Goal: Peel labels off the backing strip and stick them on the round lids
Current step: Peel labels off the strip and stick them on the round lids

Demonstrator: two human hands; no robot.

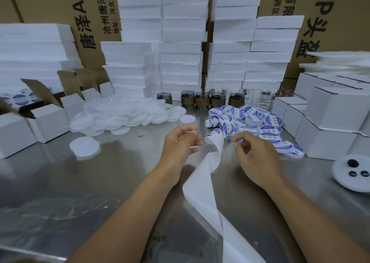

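On the desk [80, 182], the backing strip [202, 182], cut off below, rises between the hands. The labelled lids [272, 120] are partly hidden by the right hand [258, 156], by which a label [239, 141] is pinched. The grip of the blurred left hand [180, 142] cannot be told.

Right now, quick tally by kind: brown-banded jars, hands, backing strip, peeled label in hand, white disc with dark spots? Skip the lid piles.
Brown-banded jars: 5
Hands: 2, left hand and right hand
Backing strip: 1
Label pinched by the right hand: 1
White disc with dark spots: 1
Total: 10
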